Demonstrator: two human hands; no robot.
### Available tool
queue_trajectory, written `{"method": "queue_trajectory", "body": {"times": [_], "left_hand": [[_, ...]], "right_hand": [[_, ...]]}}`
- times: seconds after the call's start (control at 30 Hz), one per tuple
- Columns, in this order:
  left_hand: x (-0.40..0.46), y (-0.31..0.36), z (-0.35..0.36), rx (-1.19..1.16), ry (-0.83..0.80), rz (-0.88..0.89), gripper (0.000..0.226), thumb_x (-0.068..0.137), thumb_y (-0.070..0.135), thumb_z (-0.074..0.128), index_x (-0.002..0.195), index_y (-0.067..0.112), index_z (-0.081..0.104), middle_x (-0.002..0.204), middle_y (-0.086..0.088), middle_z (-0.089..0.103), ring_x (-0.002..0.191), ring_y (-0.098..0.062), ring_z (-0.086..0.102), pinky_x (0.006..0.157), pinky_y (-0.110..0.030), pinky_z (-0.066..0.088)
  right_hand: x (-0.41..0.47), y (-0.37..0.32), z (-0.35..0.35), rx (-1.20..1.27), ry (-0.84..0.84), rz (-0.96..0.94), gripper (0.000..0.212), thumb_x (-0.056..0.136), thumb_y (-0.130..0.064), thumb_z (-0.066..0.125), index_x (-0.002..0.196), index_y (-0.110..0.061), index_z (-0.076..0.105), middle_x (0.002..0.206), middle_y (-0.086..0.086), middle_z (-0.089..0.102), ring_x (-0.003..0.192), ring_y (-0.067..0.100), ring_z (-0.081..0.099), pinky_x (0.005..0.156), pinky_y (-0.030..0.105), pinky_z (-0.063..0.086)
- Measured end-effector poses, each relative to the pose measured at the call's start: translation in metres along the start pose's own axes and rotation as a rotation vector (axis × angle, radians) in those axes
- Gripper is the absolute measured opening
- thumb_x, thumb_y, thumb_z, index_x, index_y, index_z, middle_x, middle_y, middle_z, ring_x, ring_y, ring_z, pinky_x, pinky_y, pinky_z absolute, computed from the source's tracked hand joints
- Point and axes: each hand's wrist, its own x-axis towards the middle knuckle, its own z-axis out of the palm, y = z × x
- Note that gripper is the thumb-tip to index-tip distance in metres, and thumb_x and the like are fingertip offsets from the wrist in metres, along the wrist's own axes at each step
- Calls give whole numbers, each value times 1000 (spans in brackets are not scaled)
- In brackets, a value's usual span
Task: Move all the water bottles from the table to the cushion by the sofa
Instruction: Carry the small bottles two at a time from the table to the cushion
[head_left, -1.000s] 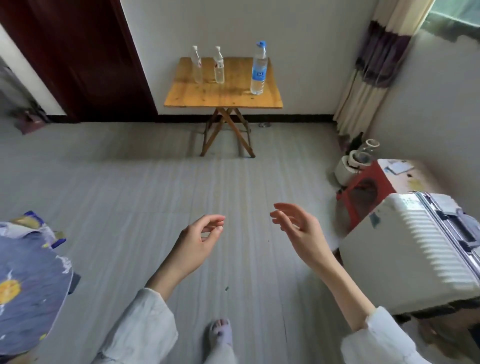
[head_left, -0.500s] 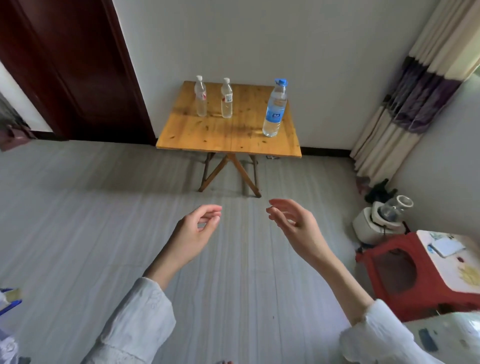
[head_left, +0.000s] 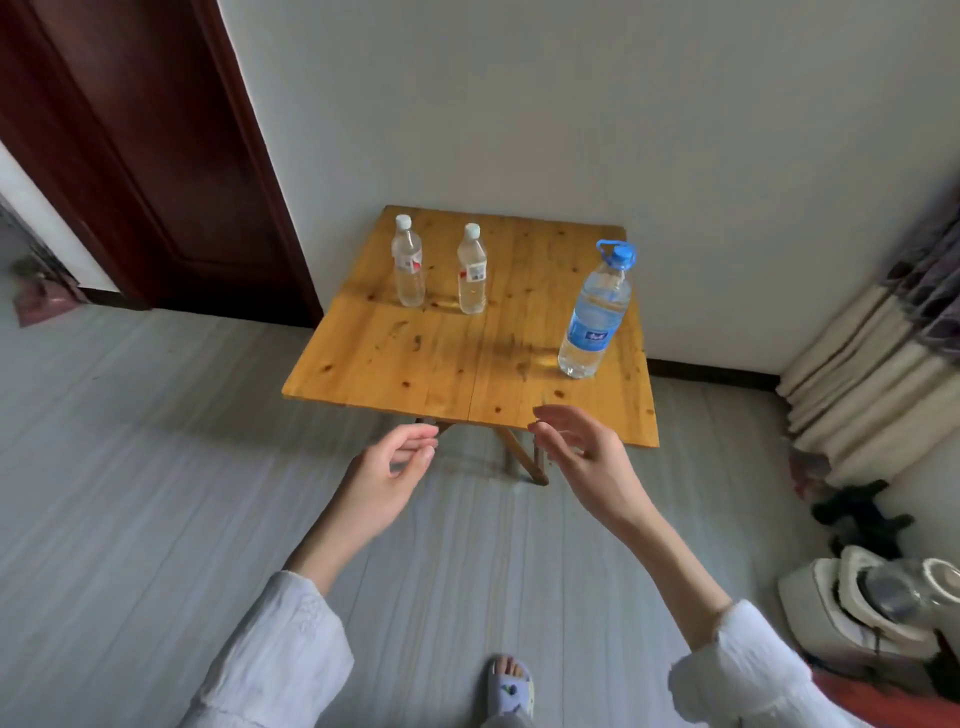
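Since half a second ago you have closed on the table (head_left: 415, 364): it fills more of the view, its near edge now sits just beyond your fingertips, and the red stool seen at lower right then has dropped almost out of view, leaving only a red strip at the bottom corner. One slippered foot (head_left: 510, 680) now shows at the bottom edge. Your hands hold the same pose as before, both raised in front of you, empty. Left to right: dark door (head_left: 130, 145), one, standing against the wall. Your left hand (head_left: 387, 478), loosely curled, fingers bent toward the thumb with a narrow gap, holding nothing, over the floor short of the table. Bottles on the table, count three, all upright. Two small clear ones with white caps stand near the far left part of the top: left bottle (head_left: 408, 270), then middle bottle (head_left: 471, 270) just beside it, apart, not touching. Your right hand (head_left: 587, 457), open wide, fingers spread and slightly bent, holding nothing, its fingertips overlapping the table's near edge in view. One big bottle (head_left: 595, 312), blue cap and blue label, stands near the right edge, well apart from the small pair. Curtain (head_left: 883, 364), one, at far right; a white appliance (head_left: 872, 603) on the floor below it. No cushion or sofa in view.
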Motion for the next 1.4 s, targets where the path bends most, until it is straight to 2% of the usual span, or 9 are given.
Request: {"method": "queue_trajectory", "body": {"times": [0.1, 0.23, 0.47, 0.63, 0.8, 0.93, 1.1, 1.2, 1.4], "left_hand": [[59, 10, 3, -9, 5, -23, 20, 91, 17, 49, 109, 24, 57, 105, 12, 61, 94, 8, 57, 73, 3, 37], [127, 2, -4, -40, 37, -53, 19, 91, 15, 48, 104, 26, 56, 104, 11, 62, 88, 18, 54, 72, 3, 37], [252, -35, -30, -47, -2, -78, 24, 90, 14, 50, 96, 37, 54, 102, 14, 62, 92, 10, 57, 75, -1, 40], [354, -73, -65, -49, -76, -83, 18, 91, 17, 49, 101, 30, 55, 103, 13, 60, 99, -1, 56, 79, -9, 41], [437, -102, -102, -29, -72, -127, 21, 92, 16, 48, 112, 20, 53, 107, 5, 60, 101, -6, 55, 84, -13, 42], [486, -115, -117, 23, -38, -145, 35, 92, 18, 47, 126, 16, 44, 119, 5, 51, 105, -8, 49, 78, -10, 37], [536, -131, -118, 47, 42, -126, 47, 90, 19, 51, 134, 18, 36, 136, 3, 42, 124, -9, 37, 102, -27, 32], [557, -134, -113, 76, 47, -159, 52, 88, 22, 54, 136, 17, 33, 142, -3, 37, 129, -20, 36, 107, -36, 33], [584, -144, -104, 79, 69, -83, 42, 86, 19, 57, 125, 13, 45, 124, 2, 47, 111, -11, 40, 92, -27, 34]], "right_hand": [[70, -1, -16, -7, -29, -4, 26, 88, -32, 53, 110, -20, 59, 104, -2, 68, 93, 6, 64, 83, 23, 52], [148, 5, -17, -42, -63, -4, 28, 88, -31, 55, 110, -15, 60, 105, -1, 67, 93, 9, 64, 78, 23, 52], [269, 22, 11, -81, -70, 48, 27, 87, -30, 55, 110, -16, 60, 100, -4, 65, 95, 12, 63, 78, 23, 50], [363, 31, 45, -94, -4, 103, 32, 87, -31, 55, 114, -14, 58, 102, -7, 62, 93, 7, 59, 72, 10, 45], [436, 38, 85, -82, 61, 197, 29, 87, -25, 57, 113, -12, 57, 104, -3, 63, 87, 7, 59, 69, 10, 44], [478, 50, 97, -111, 176, 239, 30, 86, -20, 59, 114, -11, 56, 106, 1, 64, 93, 15, 62, 75, 23, 46], [524, 76, 99, -329, 241, 250, 45, 83, -22, 62, 123, -10, 48, 121, 12, 56, 109, 28, 54, 89, 42, 47], [542, 86, 101, -392, 189, 240, 52, 83, -23, 63, 129, -7, 43, 125, 16, 52, 114, 31, 49, 96, 43, 42], [560, 101, 102, -330, 184, 239, 42, 80, -23, 66, 119, -11, 54, 113, 9, 55, 100, 25, 55, 86, 47, 50]]}}
